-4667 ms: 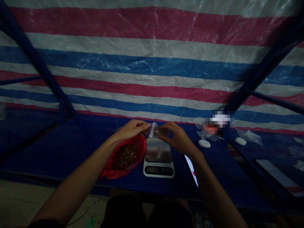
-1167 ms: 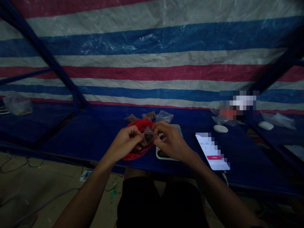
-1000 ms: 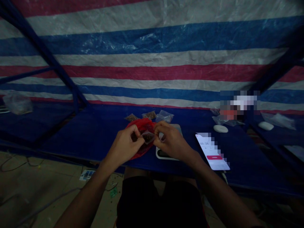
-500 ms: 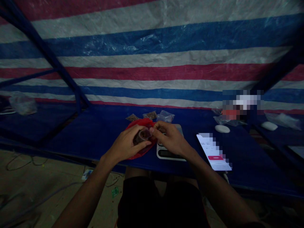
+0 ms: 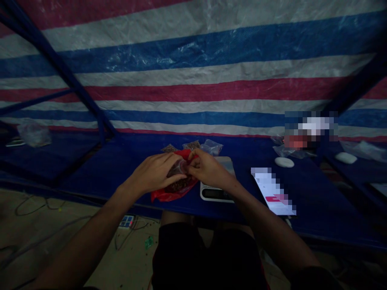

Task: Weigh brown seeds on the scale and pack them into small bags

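My left hand (image 5: pixel 155 171) is curled around a small clear plastic bag (image 5: pixel 174 169), tilted over the open red plastic bag (image 5: pixel 163 196). Brown granules (image 5: pixel 181 184) lie in the red bag, just under my fingers. My right hand (image 5: pixel 208 167) has its thumb and fingertips pinched at the clear bag's mouth; the exact grip is partly hidden. Beneath my right wrist is a white digital scale (image 5: pixel 211 194), its display dark. Behind the red bag lie two small packets of brown granules, one of them in plain sight (image 5: pixel 192 145), and some clear plastic bags (image 5: pixel 211 147).
A lit phone (image 5: pixel 269 191) lies right of the scale on the blue table (image 5: pixel 238 153). Past it sits a white oval object (image 5: pixel 284 162). Blue metal bars (image 5: pixel 78 96) slant at both sides, before a striped tarp (image 5: pixel 193 92). A power strip (image 5: pixel 126 221) is on the floor.
My left hand has rolled over, tipping the clear bag toward the red bag, and more granules show below. My right hand has shifted slightly up and left, still pinching.
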Tool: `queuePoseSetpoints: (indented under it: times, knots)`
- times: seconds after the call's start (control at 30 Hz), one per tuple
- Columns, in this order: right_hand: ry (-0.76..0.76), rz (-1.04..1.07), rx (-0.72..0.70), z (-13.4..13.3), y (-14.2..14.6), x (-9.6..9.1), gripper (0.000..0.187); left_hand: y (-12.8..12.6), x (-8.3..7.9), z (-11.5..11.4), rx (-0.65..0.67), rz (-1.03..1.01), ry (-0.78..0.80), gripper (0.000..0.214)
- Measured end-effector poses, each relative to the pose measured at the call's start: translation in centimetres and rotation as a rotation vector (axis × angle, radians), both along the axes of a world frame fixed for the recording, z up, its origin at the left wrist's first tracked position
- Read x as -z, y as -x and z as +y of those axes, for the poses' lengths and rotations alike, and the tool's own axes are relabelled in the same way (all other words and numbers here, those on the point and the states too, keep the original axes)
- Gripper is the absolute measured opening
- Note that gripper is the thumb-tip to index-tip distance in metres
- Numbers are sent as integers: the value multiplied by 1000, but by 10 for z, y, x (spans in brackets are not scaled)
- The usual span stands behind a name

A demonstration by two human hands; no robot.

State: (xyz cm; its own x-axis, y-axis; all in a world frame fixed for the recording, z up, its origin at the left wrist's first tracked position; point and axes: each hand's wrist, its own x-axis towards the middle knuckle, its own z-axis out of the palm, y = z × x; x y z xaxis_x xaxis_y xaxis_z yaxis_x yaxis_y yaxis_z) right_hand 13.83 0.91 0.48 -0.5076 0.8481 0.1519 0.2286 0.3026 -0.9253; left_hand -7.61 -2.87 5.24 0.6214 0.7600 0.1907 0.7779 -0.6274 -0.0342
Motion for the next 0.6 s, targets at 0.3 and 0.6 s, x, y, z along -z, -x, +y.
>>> queuePoseSetpoints:
  times: [0.3, 0.6]
  knots:
    - [-54, -50, 110, 3, -18, -8, 8, 15, 1, 29, -86, 334, 110, 47]
    - [-73, -29, 178, 11, -40, -11, 21, -6, -15, 48, 3, 552, 183, 53]
